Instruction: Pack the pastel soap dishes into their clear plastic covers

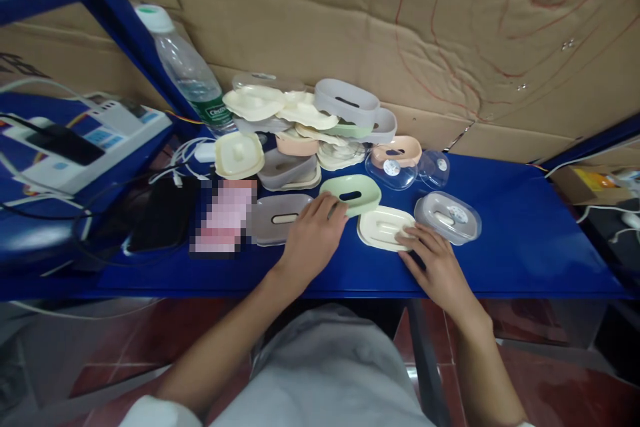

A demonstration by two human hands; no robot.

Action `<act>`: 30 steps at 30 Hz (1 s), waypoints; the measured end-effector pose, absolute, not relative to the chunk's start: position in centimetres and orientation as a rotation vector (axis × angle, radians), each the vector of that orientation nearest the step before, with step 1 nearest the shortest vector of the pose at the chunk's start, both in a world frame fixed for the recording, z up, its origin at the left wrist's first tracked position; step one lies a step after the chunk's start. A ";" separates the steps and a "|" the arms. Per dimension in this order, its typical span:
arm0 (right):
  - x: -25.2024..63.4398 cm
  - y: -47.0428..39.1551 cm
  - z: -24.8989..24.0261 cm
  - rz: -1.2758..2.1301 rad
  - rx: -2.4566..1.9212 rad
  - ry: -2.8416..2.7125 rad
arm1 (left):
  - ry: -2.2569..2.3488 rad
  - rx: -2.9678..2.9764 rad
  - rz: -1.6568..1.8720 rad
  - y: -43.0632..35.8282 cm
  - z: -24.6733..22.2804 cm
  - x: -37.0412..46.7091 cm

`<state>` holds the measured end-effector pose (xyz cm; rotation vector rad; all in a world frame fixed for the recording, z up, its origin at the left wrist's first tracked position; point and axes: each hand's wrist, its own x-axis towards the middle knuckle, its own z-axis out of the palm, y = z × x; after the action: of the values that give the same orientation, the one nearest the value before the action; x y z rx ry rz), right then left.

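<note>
Brown cardboard stood behind a blue tabletop (520,233). The left hand (316,230) gripped the near edge of a pale green oval slotted dish (364,191); the right hand (434,257), fingers spread, touched a cream oval plastic tray (384,235), just beside a clear-covered grey dish (460,230).

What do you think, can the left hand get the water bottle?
Probably yes, but not straight away. The left hand is at the green dish, and the piled dishes sit partly between it and the bottle at the back. Above them looks free to reach over.
</note>
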<state>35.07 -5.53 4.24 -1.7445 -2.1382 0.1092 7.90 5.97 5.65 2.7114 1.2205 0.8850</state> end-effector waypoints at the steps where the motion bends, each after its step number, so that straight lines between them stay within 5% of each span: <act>1: 35.1 -6.1 4.4 0.123 -1.733 -2.132 | 1.220 2.739 0.827 6.5 5.5 8.2; 8: 35.2 -2.6 8.1 -0.012 -1.592 -2.140 | 1.343 2.837 0.904 4.5 5.6 3.5; 16: 35.7 9.5 8.0 -0.472 -2.071 -2.210 | 1.450 2.727 0.793 -1.1 3.7 -1.1; 24: 38.0 3.6 8.7 -0.339 -1.900 -1.944 | 1.298 2.466 0.930 -0.2 2.7 -0.4; 30: 32.9 -3.3 9.2 0.341 -1.445 -2.203 | 1.193 2.138 0.889 1.6 1.9 -1.3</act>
<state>32.88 -3.33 9.19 -1.4452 -2.2033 0.3407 -1.32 1.63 1.91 2.1378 1.1931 0.8891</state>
